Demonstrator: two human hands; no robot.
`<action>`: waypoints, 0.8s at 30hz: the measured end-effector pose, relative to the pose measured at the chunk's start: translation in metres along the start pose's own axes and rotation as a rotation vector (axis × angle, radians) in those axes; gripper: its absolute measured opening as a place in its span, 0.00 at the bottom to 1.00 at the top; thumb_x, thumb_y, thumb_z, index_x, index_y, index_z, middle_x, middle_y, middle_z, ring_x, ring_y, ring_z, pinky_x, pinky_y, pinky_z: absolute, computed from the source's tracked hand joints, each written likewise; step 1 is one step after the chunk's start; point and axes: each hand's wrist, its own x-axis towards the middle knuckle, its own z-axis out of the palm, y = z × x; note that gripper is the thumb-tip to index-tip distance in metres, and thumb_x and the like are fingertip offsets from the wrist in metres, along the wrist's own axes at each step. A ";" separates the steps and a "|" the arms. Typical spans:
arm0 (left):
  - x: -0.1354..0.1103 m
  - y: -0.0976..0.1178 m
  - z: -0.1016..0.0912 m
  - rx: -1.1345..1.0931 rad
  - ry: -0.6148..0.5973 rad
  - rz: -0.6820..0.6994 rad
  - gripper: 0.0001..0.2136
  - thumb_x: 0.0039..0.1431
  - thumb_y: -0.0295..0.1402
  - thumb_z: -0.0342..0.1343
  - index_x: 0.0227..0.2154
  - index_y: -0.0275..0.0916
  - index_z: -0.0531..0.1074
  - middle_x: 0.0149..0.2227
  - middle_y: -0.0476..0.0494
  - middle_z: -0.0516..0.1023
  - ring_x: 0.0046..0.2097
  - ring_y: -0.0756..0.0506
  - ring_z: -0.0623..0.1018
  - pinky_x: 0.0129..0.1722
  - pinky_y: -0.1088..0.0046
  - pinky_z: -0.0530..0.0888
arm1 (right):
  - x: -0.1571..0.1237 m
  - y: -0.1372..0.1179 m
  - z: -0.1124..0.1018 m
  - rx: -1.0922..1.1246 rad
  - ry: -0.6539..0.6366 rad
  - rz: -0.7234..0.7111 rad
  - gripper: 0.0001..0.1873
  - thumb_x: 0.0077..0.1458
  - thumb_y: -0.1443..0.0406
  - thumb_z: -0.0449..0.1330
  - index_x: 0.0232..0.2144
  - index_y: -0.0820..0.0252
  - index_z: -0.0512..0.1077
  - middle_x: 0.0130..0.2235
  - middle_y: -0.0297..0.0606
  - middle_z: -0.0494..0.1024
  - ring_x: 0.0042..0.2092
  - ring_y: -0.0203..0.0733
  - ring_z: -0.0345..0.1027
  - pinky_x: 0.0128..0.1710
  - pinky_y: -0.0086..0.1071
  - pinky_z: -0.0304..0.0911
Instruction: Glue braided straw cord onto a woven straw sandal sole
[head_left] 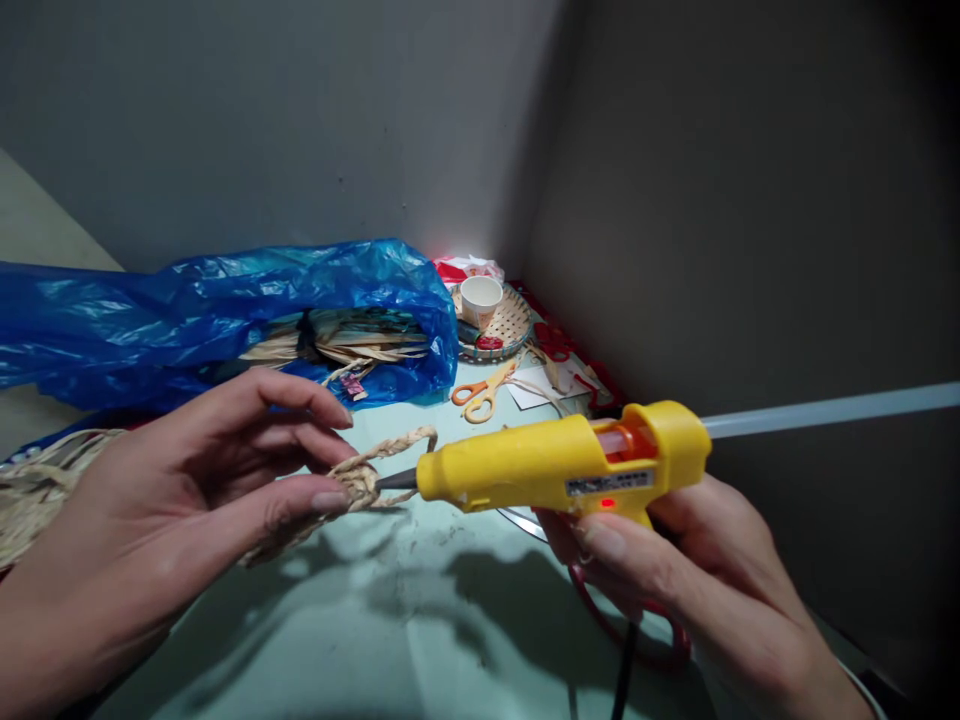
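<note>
Braid first, head view, the only view: left hand (pixel 187 480) pinches a coiled end of braided straw cord (pixel 367 475) between thumb and fingertips, just above the pale green table (pixel 420 620), other fingers loosely spread over it. Right hand (pixel 675 580) is closed round the grip of a yellow glue gun (pixel 562 465), index finger by the trigger, red lamp lit, nozzle at the coil right beside the left thumb. My read: the cord is light, dry and floppy, a bit springy, so it probably unwinds unless held right on the coil; a flat pinch across the turns looks best, kept off the nozzle side. The gun looks rigid, light plastic with a hot tip, so handle only. Counts: one gun, one clear glue stick (pixel 825 410) out its back, one braid in hand, one loose straw bundle (pixel 37 490) at far left, one blue plastic bag (pixel 225 310) with more straw strips inside (too many to count), one pair of orange scissors (pixel 484 392), one white cup (pixel 481 298) on one woven tray (pixel 514 325). Red items by the tray and under the right hand are unclear.
</note>
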 end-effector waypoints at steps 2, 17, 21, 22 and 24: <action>0.003 -0.001 0.001 0.109 -0.012 0.099 0.17 0.43 0.39 0.78 0.37 0.53 0.81 0.32 0.55 0.84 0.33 0.46 0.86 0.32 0.82 0.82 | -0.001 0.001 -0.001 0.006 -0.001 0.005 0.13 0.72 0.52 0.58 0.39 0.50 0.76 0.27 0.29 0.72 0.22 0.32 0.58 0.16 0.24 0.55; 0.008 -0.004 0.007 0.033 -0.102 0.136 0.14 0.49 0.38 0.76 0.39 0.56 0.82 0.29 0.56 0.86 0.33 0.50 0.86 0.32 0.89 0.79 | 0.003 -0.001 0.004 -0.118 0.104 -0.143 0.08 0.70 0.63 0.60 0.37 0.46 0.77 0.27 0.30 0.74 0.38 0.43 0.77 0.41 0.31 0.72; 0.006 -0.004 0.007 0.023 -0.081 0.115 0.14 0.48 0.37 0.76 0.39 0.53 0.82 0.29 0.54 0.86 0.33 0.50 0.86 0.31 0.87 0.80 | 0.003 -0.001 0.005 -0.122 0.098 -0.145 0.08 0.69 0.65 0.60 0.36 0.48 0.76 0.26 0.30 0.73 0.37 0.42 0.77 0.40 0.31 0.72; 0.006 -0.004 0.007 0.017 -0.083 0.113 0.14 0.48 0.36 0.76 0.39 0.53 0.82 0.29 0.54 0.86 0.32 0.50 0.86 0.31 0.87 0.80 | 0.002 0.000 0.005 -0.125 0.096 -0.142 0.08 0.69 0.64 0.60 0.36 0.49 0.76 0.26 0.30 0.73 0.37 0.42 0.76 0.40 0.31 0.72; 0.007 -0.003 0.008 0.003 -0.094 0.104 0.15 0.47 0.36 0.76 0.39 0.51 0.82 0.28 0.53 0.86 0.31 0.49 0.86 0.28 0.86 0.80 | 0.002 0.000 0.004 -0.134 0.099 -0.137 0.09 0.70 0.64 0.60 0.35 0.49 0.76 0.26 0.30 0.72 0.36 0.42 0.76 0.39 0.31 0.71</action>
